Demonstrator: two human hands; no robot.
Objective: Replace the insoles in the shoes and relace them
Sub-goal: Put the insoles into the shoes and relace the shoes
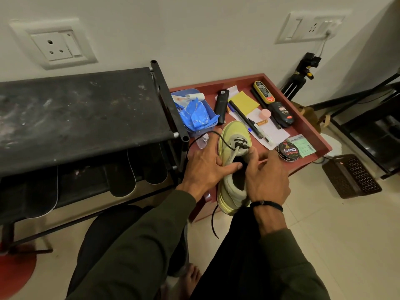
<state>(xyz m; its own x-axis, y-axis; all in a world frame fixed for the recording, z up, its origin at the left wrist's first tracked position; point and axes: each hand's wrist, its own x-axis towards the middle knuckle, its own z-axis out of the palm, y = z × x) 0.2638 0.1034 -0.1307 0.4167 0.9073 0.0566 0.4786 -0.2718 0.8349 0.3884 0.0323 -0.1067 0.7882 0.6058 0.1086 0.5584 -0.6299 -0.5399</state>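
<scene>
The left hand lies against the left side of the yellow-green shoe, with its fingers nearly straight; the thumb reaches across to the dark opening of the shoe and touches its edge. This grip is wide, and it presses on the shoe more than it closes around it. The right hand comes from the other side. Its fingers are curled, and the thumb and first fingers pinch the grey tongue at the right edge of the opening, so this grip is narrow and holds the shoe there. A dark band sits on the right wrist.

The shoe rests at the near edge of the red worktop, toe pointing away from the person, and its heel hangs over the edge above the person's knee. A black lace is threaded only through the lowest eyelets. One end makes a loop toward the left edge of the worktop, and the other end hangs down below the heel.

Farther out on the worktop, a round shoe polish tin is near the right edge, just beside the right hand. A blue tray with blue packets stands at the left edge. To the left of the worktop stands a black shoe rack, and dark insoles lie on its lower shelf.
</scene>
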